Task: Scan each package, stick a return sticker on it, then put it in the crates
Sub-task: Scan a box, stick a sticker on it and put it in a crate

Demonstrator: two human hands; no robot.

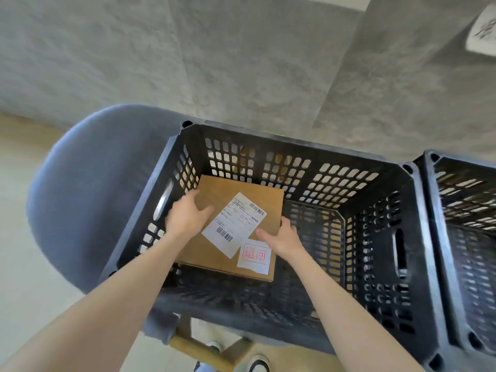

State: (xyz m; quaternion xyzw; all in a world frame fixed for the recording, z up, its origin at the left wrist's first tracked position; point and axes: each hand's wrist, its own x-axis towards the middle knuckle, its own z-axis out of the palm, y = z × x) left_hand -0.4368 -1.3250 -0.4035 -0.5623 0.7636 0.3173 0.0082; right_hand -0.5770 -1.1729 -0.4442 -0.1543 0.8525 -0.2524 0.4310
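A brown cardboard package (222, 191) lies flat inside a dark slotted crate (292, 143), toward its left side. On top are a white shipping label (234, 224) with barcodes and a white return sticker (255, 256) with red characters. My left hand (185, 216) holds the package's left edge, thumb on the top face. My right hand (284, 238) holds its right edge, thumb on top near the label. Whether the package rests on the crate floor or hangs just above it is unclear.
The crate sits on a blue-grey chair (88, 189) with wooden legs (188, 345). A second dark crate (464, 210) stands right beside it. A grey wall (241, 63) is behind. My shoes (257, 363) show below.
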